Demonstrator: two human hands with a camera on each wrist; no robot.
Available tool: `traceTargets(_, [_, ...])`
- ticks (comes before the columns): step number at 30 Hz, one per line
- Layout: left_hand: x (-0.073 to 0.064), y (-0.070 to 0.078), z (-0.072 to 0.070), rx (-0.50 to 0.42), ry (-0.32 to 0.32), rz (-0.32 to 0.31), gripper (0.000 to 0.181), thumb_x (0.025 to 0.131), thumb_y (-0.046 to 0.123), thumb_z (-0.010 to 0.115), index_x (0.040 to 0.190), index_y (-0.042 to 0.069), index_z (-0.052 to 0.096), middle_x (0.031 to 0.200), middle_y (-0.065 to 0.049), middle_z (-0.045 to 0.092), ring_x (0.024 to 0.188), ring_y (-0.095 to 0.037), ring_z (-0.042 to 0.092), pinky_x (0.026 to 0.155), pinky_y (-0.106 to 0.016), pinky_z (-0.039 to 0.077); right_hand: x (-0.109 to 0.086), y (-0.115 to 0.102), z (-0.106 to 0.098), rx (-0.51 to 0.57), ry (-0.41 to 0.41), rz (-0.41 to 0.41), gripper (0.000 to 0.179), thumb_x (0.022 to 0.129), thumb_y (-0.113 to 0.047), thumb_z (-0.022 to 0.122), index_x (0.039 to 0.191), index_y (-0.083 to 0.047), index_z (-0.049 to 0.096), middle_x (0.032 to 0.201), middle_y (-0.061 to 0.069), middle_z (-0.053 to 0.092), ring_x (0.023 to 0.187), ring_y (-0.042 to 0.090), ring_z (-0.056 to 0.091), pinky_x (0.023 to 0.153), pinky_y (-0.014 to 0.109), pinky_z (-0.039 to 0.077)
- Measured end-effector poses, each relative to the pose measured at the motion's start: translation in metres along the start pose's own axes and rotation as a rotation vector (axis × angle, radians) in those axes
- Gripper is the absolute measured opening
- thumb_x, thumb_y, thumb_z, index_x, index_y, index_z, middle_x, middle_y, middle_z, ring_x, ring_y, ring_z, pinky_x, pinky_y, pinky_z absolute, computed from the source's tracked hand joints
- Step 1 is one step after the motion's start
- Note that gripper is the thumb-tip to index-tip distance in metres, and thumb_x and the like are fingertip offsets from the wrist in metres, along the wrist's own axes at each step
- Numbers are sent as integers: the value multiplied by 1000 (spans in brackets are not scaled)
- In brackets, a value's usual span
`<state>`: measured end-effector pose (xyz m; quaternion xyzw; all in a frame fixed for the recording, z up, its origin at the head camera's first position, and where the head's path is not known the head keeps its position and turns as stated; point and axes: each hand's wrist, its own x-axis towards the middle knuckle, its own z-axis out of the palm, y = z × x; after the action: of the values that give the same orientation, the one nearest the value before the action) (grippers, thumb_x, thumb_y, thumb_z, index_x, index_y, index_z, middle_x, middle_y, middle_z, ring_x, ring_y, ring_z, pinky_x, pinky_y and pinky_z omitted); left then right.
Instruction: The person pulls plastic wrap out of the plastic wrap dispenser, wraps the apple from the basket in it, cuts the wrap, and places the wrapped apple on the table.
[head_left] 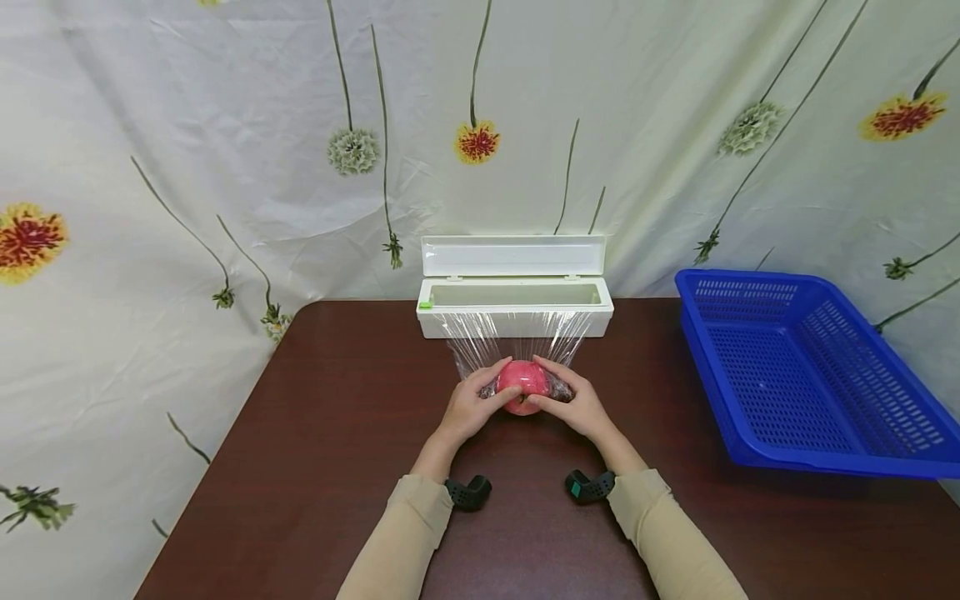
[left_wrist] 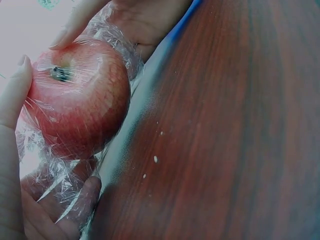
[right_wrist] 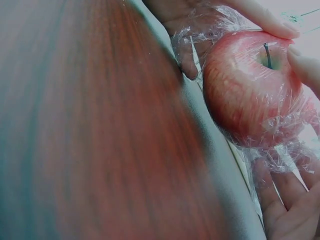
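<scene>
A red apple [head_left: 525,379] is held between both hands above the brown table. Clear plastic wrap [head_left: 480,337] covers it and stretches back to the long white box behind. My left hand [head_left: 471,408] grips the apple's left side, thumb near the stem. From the right, my right hand [head_left: 581,407] grips it too, its thumb also near the stem. In the left wrist view the apple [left_wrist: 80,100] shows wrinkled wrap bunched at both sides, against the fingers. The right wrist view shows the apple [right_wrist: 255,90] with its dark stem under the film.
The white wrap box [head_left: 517,325] stands at the table's back edge with its lid [head_left: 513,256] raised. A blue plastic basket [head_left: 738,417] sits at the right. A flowered curtain [head_left: 262,125] hangs behind the brown table [head_left: 300,467]. Small white specks [left_wrist: 155,159] lie on the tabletop.
</scene>
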<state>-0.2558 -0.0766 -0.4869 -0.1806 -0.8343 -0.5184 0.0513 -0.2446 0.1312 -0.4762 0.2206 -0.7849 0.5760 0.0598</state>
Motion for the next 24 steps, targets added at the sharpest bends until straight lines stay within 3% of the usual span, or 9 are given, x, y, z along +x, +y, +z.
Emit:
traceTargets(4, [0, -1, 0, -4, 0, 7, 54, 86, 35, 68, 136, 22, 52, 124, -9, 57, 113, -25, 53, 95, -49, 41, -2, -18, -2, 0, -13, -11, 57, 81, -4, 72, 133, 1, 50, 132, 21, 50, 114, 38, 52, 90, 50, 45])
traceTargets(14, [0, -1, 0, -5, -17, -10, 57, 86, 43, 66, 136, 21, 52, 115, -6, 59, 103, -21, 54, 87, -42, 47, -2, -20, -2, 37, -44, 16, 56, 82, -1, 69, 134, 1, 48, 133, 22, 50, 118, 39, 49, 95, 53, 40])
traceTargets(24, [1, -2, 0, -22, -23, -30, 57, 86, 43, 66, 136, 19, 52, 129, -3, 57, 115, -20, 53, 95, -43, 43, -1, -22, -3, 9, -45, 54, 52, 83, -4, 69, 132, 0, 51, 130, 21, 53, 117, 39, 50, 95, 54, 40])
